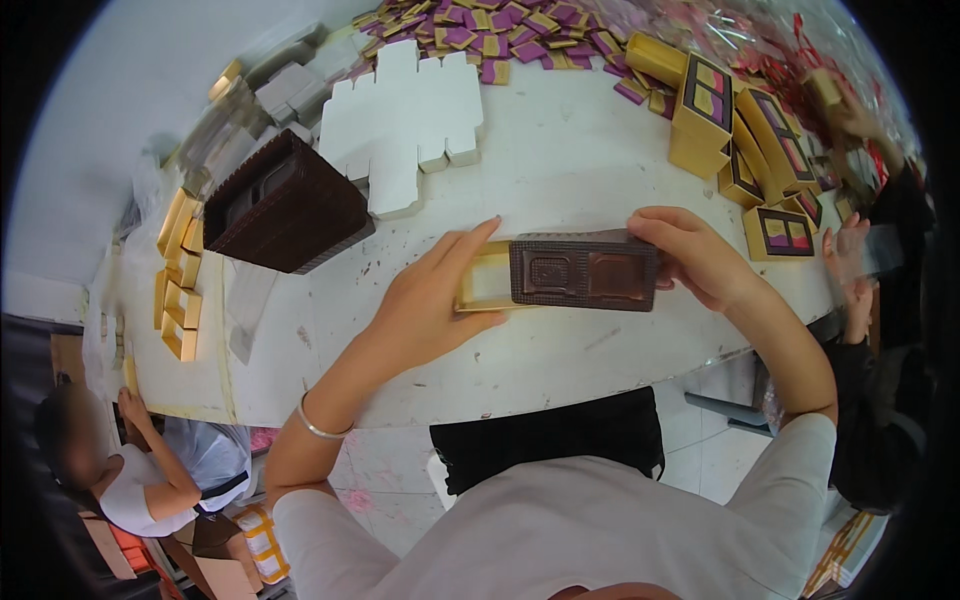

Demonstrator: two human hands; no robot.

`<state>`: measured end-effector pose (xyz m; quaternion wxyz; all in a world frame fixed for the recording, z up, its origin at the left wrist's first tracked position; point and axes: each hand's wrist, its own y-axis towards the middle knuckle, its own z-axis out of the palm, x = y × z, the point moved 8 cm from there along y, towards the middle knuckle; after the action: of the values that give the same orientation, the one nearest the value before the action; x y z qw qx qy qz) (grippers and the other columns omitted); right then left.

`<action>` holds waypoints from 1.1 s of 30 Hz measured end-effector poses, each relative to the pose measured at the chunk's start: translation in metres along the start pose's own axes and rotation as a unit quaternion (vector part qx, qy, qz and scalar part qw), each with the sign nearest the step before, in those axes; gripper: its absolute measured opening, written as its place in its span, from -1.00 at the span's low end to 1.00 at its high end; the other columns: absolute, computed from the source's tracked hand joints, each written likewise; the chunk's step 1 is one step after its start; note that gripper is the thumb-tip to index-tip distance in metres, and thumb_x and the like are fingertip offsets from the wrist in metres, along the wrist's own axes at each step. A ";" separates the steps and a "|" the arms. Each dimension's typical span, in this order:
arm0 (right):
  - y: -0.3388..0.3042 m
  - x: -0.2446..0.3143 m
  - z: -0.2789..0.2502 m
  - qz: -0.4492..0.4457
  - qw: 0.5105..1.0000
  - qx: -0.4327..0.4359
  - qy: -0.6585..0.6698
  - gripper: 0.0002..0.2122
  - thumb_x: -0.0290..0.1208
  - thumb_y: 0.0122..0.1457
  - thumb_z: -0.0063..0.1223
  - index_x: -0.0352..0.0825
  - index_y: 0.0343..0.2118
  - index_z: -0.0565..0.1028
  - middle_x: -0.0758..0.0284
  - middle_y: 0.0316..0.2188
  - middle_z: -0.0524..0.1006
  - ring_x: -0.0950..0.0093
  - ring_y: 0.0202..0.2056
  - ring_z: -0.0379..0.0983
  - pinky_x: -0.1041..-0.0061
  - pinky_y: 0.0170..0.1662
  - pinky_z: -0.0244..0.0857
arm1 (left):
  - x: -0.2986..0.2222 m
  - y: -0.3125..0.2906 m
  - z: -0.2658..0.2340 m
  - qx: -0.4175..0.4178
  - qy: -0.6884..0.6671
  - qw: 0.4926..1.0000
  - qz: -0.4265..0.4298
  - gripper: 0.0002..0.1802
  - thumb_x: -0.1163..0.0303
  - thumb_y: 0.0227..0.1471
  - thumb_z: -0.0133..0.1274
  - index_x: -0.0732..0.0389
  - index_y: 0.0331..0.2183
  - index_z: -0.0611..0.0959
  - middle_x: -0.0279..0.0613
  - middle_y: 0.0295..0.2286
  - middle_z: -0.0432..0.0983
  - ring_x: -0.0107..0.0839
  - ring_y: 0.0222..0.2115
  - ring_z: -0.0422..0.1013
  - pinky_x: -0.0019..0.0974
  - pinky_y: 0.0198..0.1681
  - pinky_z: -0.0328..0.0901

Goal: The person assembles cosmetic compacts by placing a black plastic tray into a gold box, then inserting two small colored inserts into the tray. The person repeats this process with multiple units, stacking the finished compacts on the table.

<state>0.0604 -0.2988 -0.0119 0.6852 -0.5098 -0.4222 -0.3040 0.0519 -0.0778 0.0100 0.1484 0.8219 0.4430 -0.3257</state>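
Note:
My left hand (pixel 415 300) grips the left end of a gold box sleeve (pixel 466 284), thumb and fingers on its opposite sides. In my right hand (pixel 695 255) is a dark brown plastic tray (pixel 583 276) with two moulded compartments, pinched at its right end. The tray overlaps the right part of the sleeve; whether it sits inside or on top I cannot tell. Up and left of my left hand stands a tall stack of nested brown trays (pixel 290 205). Behind that lies a stack of flat white cardboard blanks (pixel 400 125).
Gold sleeves (pixel 180 270) lie at the left. Purple-and-gold wrapped pieces (pixel 490 45) are heaped at the far side. Gold windowed boxes (pixel 703 105) stand at the right, near clear plastic and red ribbons. One person (pixel 150 460) works at the left, another person's hands (pixel 850 265) at the right.

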 end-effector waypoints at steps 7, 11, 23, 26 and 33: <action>0.003 -0.002 -0.027 0.026 0.992 -0.010 -0.125 -0.73 -0.10 0.21 -0.12 -0.22 -0.35 0.45 0.41 -0.48 0.43 0.65 -0.52 0.34 0.70 -0.55 0.13 | -0.032 0.041 0.030 0.013 0.040 0.993 0.107 -0.21 0.30 -0.30 0.31 0.07 0.03 0.34 -0.16 -0.15 0.36 -0.12 -0.24 0.40 -0.26 -0.24 0.34; -0.042 0.062 -0.007 -0.347 0.833 -0.006 -0.430 -0.72 -0.26 0.09 0.08 -0.26 -0.15 0.48 0.20 -0.18 0.40 0.45 -0.25 0.37 0.60 -0.36 0.27 | -0.025 0.049 0.027 0.006 0.010 0.996 0.092 -0.23 0.32 -0.31 0.31 0.08 0.01 0.36 -0.16 -0.14 0.37 -0.12 -0.25 0.42 -0.25 -0.27 0.35; -0.063 0.035 0.046 -0.496 0.513 0.074 -0.696 -0.66 -0.55 -0.18 0.15 -0.47 -0.24 0.50 0.06 -0.16 0.42 0.26 -0.26 0.43 0.48 -0.22 0.39 | -0.018 0.054 0.029 0.041 -0.035 0.988 0.145 -0.19 0.30 -0.36 0.33 0.09 0.02 0.38 -0.15 -0.17 0.36 -0.15 -0.25 0.39 -0.25 -0.22 0.31; -0.061 0.027 0.052 -0.513 0.364 0.071 -0.774 -0.65 -0.53 -0.18 0.09 -0.53 -0.24 0.47 0.01 -0.14 0.42 0.30 -0.26 0.44 0.53 -0.25 0.40 | -0.017 0.054 0.027 0.034 -0.033 0.986 0.158 -0.19 0.27 -0.36 0.34 0.09 0.02 0.39 -0.16 -0.19 0.36 -0.16 -0.26 0.39 -0.26 -0.22 0.30; -0.044 0.038 0.050 -0.403 0.528 0.133 -0.736 -0.57 -0.26 -0.02 -0.01 -0.56 -0.19 0.42 0.05 0.06 0.27 0.29 0.02 0.26 0.33 0.08 0.14 | -0.015 0.053 0.027 0.012 -0.023 0.989 0.144 -0.17 0.22 -0.37 0.34 0.08 0.02 0.39 -0.16 -0.22 0.37 -0.15 -0.30 0.41 -0.27 -0.27 0.33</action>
<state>0.0271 -0.2633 0.0477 -0.0040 -0.2317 -0.9728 -0.0051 0.0788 -0.1316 -0.0023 0.1940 0.8710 0.3125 -0.3255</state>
